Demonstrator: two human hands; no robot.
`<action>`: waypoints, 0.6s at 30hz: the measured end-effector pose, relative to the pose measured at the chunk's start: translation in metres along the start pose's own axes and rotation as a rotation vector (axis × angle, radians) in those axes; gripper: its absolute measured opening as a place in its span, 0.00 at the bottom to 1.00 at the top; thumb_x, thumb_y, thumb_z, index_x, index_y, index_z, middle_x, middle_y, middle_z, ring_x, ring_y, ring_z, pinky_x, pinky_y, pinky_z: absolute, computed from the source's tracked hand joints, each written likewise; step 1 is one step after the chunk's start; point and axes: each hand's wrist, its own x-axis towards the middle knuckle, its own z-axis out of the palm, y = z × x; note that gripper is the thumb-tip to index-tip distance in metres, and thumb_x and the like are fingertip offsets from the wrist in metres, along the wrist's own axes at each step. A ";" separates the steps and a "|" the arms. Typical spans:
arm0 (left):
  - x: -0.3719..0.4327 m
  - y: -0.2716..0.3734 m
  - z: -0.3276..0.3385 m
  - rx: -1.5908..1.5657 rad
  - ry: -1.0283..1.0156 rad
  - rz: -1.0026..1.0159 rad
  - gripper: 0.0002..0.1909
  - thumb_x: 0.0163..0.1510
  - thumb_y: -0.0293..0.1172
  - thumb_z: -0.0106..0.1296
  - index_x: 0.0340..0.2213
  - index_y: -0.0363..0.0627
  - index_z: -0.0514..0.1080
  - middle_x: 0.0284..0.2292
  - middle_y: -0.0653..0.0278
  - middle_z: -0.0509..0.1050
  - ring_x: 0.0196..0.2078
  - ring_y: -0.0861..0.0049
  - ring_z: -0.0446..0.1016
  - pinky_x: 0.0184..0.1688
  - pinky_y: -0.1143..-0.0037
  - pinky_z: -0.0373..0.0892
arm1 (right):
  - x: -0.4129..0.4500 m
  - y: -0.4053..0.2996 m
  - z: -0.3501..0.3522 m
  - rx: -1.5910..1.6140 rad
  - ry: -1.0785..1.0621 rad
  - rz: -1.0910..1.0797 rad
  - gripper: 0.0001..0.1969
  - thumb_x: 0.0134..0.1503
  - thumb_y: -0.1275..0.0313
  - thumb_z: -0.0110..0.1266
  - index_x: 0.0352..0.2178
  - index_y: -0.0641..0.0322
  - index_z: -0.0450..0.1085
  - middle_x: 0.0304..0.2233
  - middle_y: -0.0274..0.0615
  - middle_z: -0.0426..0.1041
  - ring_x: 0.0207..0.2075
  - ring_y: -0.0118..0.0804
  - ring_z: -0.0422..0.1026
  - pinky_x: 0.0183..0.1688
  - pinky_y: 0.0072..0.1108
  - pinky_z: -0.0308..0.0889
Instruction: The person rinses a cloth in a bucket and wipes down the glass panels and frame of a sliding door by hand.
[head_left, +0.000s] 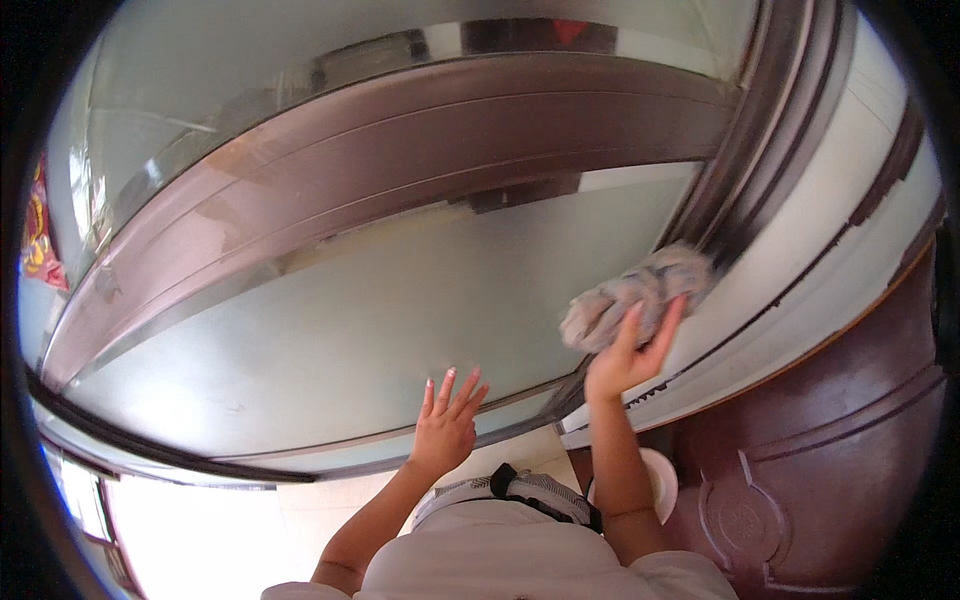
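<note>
My right hand (634, 356) holds a bunched, greyish cloth (637, 300) at the right edge of a frosted glass panel (360, 322), by its dark frame (694, 195). The cloth is slightly blurred. Lower and to the left, my left hand (448, 427) is spread, its fingertips over the lower part of the glass; whether they touch it cannot be told. It holds nothing. A brown metal crossbar (450, 127) separates this panel from another glass pane (225, 60) above.
A brown panelled door (825, 480) with raised moulding stands at the lower right. A pale round container (664, 484) is partly hidden behind my right forearm. A red and yellow decoration (41, 232) shows at the far left. Light floor tiles (322, 502) lie below.
</note>
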 end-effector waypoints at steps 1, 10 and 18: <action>-0.002 -0.002 0.003 -0.002 0.000 -0.019 0.35 0.45 0.28 0.51 0.57 0.51 0.58 0.63 0.66 0.48 0.66 0.59 0.42 0.63 0.52 0.44 | 0.018 -0.019 0.013 -0.001 0.028 -0.036 0.26 0.58 0.75 0.51 0.56 0.73 0.56 0.58 0.54 0.57 0.58 0.42 0.59 0.60 0.28 0.52; -0.032 0.011 -0.008 -0.590 0.295 -0.287 0.18 0.46 0.16 0.49 0.41 0.41 0.72 0.42 0.55 0.74 0.48 0.56 0.70 0.51 0.64 0.66 | 0.022 -0.064 0.047 -0.147 -0.222 -0.300 0.23 0.52 0.82 0.52 0.51 0.74 0.63 0.51 0.55 0.67 0.52 0.47 0.67 0.56 0.30 0.60; -0.023 0.000 -0.058 -0.508 1.133 -0.213 0.21 0.43 0.14 0.44 0.43 0.34 0.64 0.43 0.48 0.68 0.48 0.58 0.66 0.56 0.59 0.57 | -0.082 -0.093 0.045 -0.022 -0.699 -0.451 0.17 0.42 0.82 0.53 0.38 0.63 0.75 0.40 0.45 0.74 0.44 0.51 0.73 0.48 0.34 0.66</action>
